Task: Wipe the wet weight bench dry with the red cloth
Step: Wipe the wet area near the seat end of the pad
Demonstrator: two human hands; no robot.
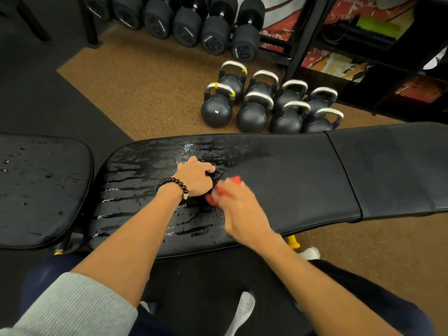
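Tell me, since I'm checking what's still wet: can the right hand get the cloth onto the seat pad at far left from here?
Probably yes. The right hand holds the red cloth mid-bench, and nothing lies on the droplet-covered seat pad; only the left hand sits between.

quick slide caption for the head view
Right hand wipes the red cloth across the wet weight bench, left hand resting beside it.

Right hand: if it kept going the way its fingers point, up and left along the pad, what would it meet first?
The right hand, blurred, already grips the red cloth; straight on, it would probably meet the left hand resting on the wet bench.
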